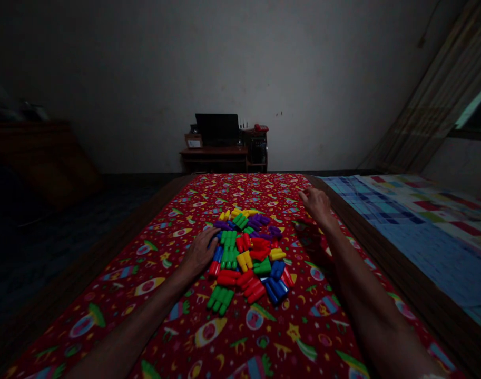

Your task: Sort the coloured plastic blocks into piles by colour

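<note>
A loose heap of plastic building blocks, shaped like joined rounded tubes, lies on a red patterned cloth (208, 331). My left hand (198, 250) rests at the heap's left side, fingers stretched out, their tips at a blue block (217, 255) and by the joined green blocks (229, 250). Over the cloth, right of the heap, my right hand (316, 204) is raised with its fingers curled in, and no block shows in it. Red blocks (254, 288), a yellow block (245, 260), blue blocks (276, 290) and purple blocks (259, 221) are among the heap. A green block (220, 300) lies nearest me.
Brown wood edges (366, 252) border the cloth. To the right is a bed-like surface with a blue checked sheet (366, 210). A desk (214, 153) with a dark monitor (217, 128) and a red telephone (261, 128) stands against the far wall. A wooden cabinet (38, 158) is at left.
</note>
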